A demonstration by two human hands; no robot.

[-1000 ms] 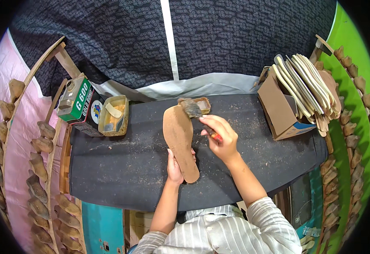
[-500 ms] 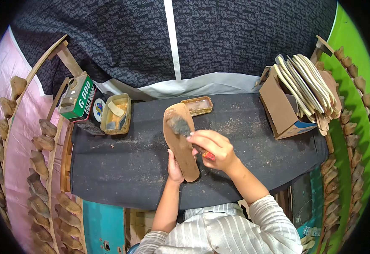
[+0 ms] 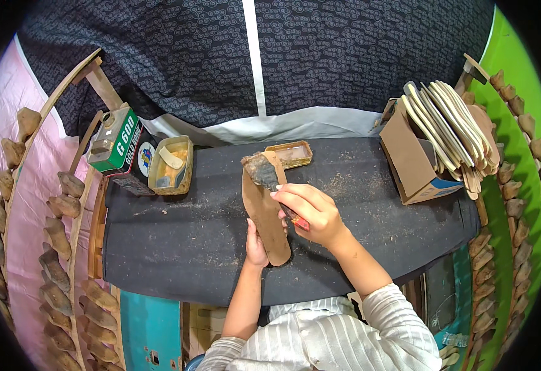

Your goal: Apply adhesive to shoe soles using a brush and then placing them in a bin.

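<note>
A brown shoe insole (image 3: 269,230) is held above the dark cloth, its wide end pointing away from me. My left hand (image 3: 258,244) grips it by its lower half, thumb along the left edge and fingertips showing at the right edge. My right hand (image 3: 314,215) is closed round the red handle of a brush (image 3: 265,175). The brush's dark, caked bristles lie across the far end of the insole, reaching its upper left edge. Just behind that end is a small shallow tray (image 3: 290,154) with pale residue, partly hidden by the insole.
The dark cloth-covered table (image 3: 178,241) is strewn with crumbs. At its left are a green and black metal can (image 3: 122,151) and a yellowish tub (image 3: 173,182) holding scraps. A cardboard box (image 3: 409,167) at right is packed with insoles (image 3: 450,127). Racks of wooden shoe lasts (image 3: 57,272) flank both sides.
The brush has moved up and slightly left over the insole, from inside its wide end to the far edge. My left hand and the insole have barely moved.
</note>
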